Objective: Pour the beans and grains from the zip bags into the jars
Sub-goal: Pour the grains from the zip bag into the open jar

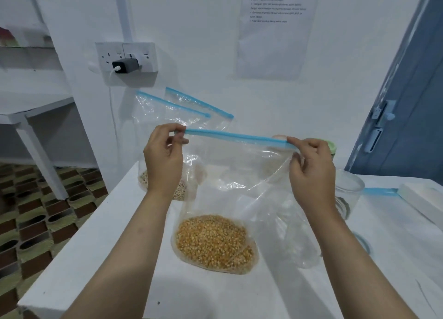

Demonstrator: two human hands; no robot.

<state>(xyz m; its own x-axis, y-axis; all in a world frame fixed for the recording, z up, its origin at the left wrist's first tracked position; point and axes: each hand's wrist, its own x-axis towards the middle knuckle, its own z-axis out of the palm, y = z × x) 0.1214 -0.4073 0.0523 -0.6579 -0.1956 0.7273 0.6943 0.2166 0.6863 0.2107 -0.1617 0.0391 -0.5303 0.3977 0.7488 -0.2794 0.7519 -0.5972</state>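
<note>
A clear zip bag (230, 172) with a blue zip strip stands on the white table (100, 235), a heap of yellow corn kernels (215, 242) at its bottom. My left hand (165, 160) pinches the left end of the strip. My right hand (309, 165) pinches the right end, and the strip is stretched level between them. Behind the left hand stand two more zip bags (182, 110), one holding pale grains (178, 189). A clear open jar (347, 191) stands right of my right hand. A jar with a green lid (332, 146) shows behind that hand, mostly hidden.
A white box (422, 199) and a blue strip (381, 191) lie at the table's right edge. A wall socket with a charger (125, 64) and a paper sheet (275, 29) hang on the wall behind. White shelves (36, 108) stand at left, a blue door (407, 103) at right.
</note>
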